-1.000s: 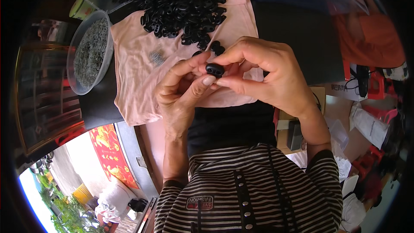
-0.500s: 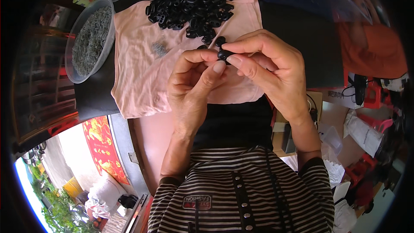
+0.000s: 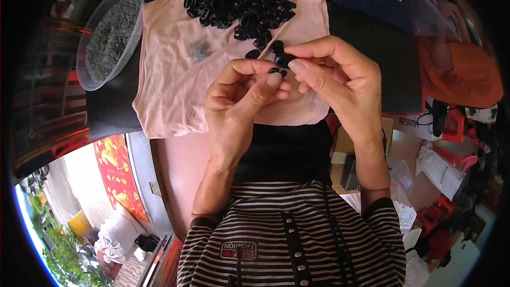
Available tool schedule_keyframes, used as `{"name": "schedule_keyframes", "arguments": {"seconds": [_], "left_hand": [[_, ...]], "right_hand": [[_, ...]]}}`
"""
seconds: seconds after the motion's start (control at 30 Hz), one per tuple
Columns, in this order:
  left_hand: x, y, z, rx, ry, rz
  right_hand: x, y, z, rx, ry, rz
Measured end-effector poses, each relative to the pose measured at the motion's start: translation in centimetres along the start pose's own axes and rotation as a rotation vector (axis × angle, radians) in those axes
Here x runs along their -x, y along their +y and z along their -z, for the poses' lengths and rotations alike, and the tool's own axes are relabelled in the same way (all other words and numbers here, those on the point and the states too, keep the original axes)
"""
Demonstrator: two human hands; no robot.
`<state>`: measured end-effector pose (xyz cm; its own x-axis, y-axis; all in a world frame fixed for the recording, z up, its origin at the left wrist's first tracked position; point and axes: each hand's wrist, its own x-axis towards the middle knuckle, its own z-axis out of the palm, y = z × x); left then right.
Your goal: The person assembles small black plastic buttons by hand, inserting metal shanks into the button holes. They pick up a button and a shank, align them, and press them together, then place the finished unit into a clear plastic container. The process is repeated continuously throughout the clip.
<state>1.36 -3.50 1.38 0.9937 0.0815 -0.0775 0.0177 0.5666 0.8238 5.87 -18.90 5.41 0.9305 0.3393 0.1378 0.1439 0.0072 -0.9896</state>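
My left hand (image 3: 234,98) pinches a small black plastic cord-lock part (image 3: 277,71) between thumb and index finger. Just above it, my right hand (image 3: 342,82) grips a rounded black cord-lock part (image 3: 282,61) the same way. A thin, pale bit, perhaps a spring, shows in the narrow gap between the two parts. Beyond my fingers, a large heap of black cord-lock parts (image 3: 241,5) spreads over a pink cloth (image 3: 172,85). On that cloth, left of my hands, lies a small cluster of metal springs (image 3: 199,51).
A clear plastic bowl (image 3: 81,69) full of grey metal springs (image 3: 112,37) stands at the left on the black table (image 3: 109,114). A clear bluish bin (image 3: 372,0) is at the far right. Orange-brown cloth (image 3: 459,74) hangs beside the table; red stools (image 3: 456,127) stand on the floor.
The two black parts, close together before, are now slightly apart. My right hand has drawn its part up and a little right; the view has shifted slightly.
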Motion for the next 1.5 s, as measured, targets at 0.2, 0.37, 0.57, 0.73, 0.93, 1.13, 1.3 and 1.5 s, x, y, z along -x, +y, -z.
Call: {"name": "schedule_keyframes", "arguments": {"seconds": [0.2, 0.37, 0.57, 0.73, 0.93, 1.13, 1.3, 1.5], "left_hand": [[-0.1, 0.0, 0.0, -0.015, 0.009, -0.013], [0.0, 0.1, 0.0, 0.003, 0.009, -0.033], [-0.1, -0.4, 0.2, 0.002, -0.001, -0.108], [-0.2, -0.5, 0.1, 0.027, 0.002, -0.114], [0.2, -0.9, -0.1, 0.083, 0.054, -0.099], [0.6, -1.6, -0.4, 0.052, 0.126, -0.061], [0.0, -1.2, -0.6, 0.142, 0.135, -0.065], [0.0, -0.2, -1.0, 0.190, 0.095, 0.058]], "right_hand": [[-0.1, 0.3, -0.2, -0.038, 0.029, -0.006], [-0.2, 0.1, -0.3, 0.015, 0.029, 0.017], [-0.2, 0.6, -0.4, -0.066, -0.024, 0.010], [0.2, 1.1, -0.8, -0.109, -0.008, 0.040], [0.4, 1.2, -1.2, 0.103, 0.042, 0.205], [1.0, 2.5, -1.0, 0.222, 0.071, 0.251], [0.6, 1.6, -1.4, 0.290, 0.064, 0.334], [0.3, 1.6, -1.0, 0.507, 0.112, 0.451]]}}
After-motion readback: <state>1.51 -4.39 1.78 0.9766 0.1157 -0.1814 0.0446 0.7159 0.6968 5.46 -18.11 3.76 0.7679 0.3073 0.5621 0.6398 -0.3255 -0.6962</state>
